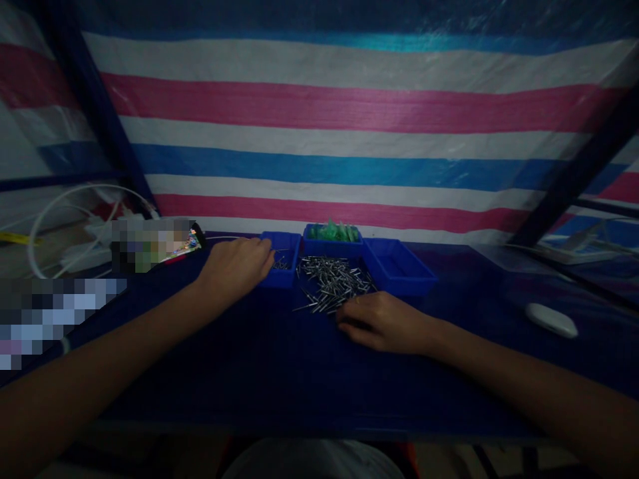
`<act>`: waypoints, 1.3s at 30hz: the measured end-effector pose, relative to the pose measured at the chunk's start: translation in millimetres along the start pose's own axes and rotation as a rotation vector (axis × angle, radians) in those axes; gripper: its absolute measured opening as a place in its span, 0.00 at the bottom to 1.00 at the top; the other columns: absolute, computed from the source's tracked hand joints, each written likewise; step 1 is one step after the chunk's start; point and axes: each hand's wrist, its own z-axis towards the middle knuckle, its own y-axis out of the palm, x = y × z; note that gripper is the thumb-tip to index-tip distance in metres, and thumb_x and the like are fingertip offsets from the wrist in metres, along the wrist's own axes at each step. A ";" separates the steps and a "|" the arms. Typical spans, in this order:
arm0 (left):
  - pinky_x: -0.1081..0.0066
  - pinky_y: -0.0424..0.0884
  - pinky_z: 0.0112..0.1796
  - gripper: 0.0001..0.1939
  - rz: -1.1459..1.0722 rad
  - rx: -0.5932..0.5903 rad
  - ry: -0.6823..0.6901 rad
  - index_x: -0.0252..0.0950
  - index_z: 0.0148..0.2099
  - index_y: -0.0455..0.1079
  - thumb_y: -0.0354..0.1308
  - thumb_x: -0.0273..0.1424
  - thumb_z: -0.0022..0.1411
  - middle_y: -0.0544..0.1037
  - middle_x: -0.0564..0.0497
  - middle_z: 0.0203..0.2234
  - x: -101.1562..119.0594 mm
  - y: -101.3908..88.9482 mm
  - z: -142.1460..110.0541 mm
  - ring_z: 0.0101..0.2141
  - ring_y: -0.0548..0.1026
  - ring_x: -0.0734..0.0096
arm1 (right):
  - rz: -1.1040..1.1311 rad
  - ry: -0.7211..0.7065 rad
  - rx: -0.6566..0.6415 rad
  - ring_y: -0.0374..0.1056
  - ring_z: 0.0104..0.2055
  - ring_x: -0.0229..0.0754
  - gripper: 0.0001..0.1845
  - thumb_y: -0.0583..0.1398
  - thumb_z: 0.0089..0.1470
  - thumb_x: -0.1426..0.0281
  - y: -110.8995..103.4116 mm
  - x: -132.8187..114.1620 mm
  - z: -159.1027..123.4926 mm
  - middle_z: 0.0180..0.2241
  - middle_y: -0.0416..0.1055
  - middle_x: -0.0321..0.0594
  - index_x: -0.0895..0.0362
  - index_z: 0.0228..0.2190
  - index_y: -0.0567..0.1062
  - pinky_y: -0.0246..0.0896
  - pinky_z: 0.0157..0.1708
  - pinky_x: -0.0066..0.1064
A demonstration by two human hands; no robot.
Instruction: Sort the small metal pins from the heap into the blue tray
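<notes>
A loose heap of shiny metal blind rivets [332, 279] lies on the blue tabletop [299, 372]. My left hand [238, 266] is over the near-left edge of the left blue bin [284, 278], its fingers closed. A thin rivet seems to stick out at its fingertips, and more rivets lie inside that bin. My right hand [382, 320] rests at the near-right edge of the heap with its fingers curled in. Whatever is between those fingertips is hidden from view.
Behind the heap stands a blue bin [333, 247] of green pieces [334, 231]. Another blue bin [399, 266] sits to its right. A white rounded object [552, 320] lies far right. At left are a propped phone [197, 236] and white cables [37, 233]. Striped sheeting [324, 106] hangs behind.
</notes>
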 end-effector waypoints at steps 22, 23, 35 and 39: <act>0.72 0.64 0.22 0.07 -0.280 -0.126 0.393 0.33 0.36 0.66 0.47 0.27 0.60 0.74 0.48 0.25 31.3 18.8 -18.8 0.24 0.74 0.65 | -0.385 0.123 0.065 0.62 0.34 0.41 0.07 0.54 0.54 0.74 -11.8 13.6 30.5 0.31 0.66 0.43 0.61 0.33 0.71 0.56 0.32 0.30; 0.71 0.64 0.22 0.06 -0.274 -0.126 0.393 0.33 0.36 0.65 0.47 0.27 0.60 0.74 0.48 0.25 31.3 18.7 -19.0 0.24 0.74 0.64 | -0.425 0.107 0.058 0.61 0.34 0.41 0.06 0.54 0.53 0.74 -12.6 17.4 37.8 0.31 0.66 0.43 0.61 0.32 0.71 0.56 0.32 0.30; 0.71 0.65 0.23 0.07 -0.292 -0.041 0.431 0.32 0.36 0.66 0.47 0.26 0.60 0.74 0.46 0.25 29.2 28.3 -20.2 0.24 0.73 0.66 | -0.375 0.049 0.067 0.61 0.34 0.40 0.10 0.55 0.53 0.69 -1.7 46.2 114.8 0.32 0.66 0.44 0.61 0.30 0.75 0.53 0.35 0.31; 0.71 0.64 0.22 0.07 -0.283 -0.032 0.438 0.32 0.36 0.66 0.48 0.26 0.60 0.74 0.47 0.25 28.9 27.7 -20.6 0.24 0.73 0.65 | -0.374 0.096 0.082 0.60 0.36 0.42 0.11 0.57 0.52 0.67 7.1 43.5 117.3 0.34 0.67 0.45 0.61 0.31 0.75 0.53 0.35 0.32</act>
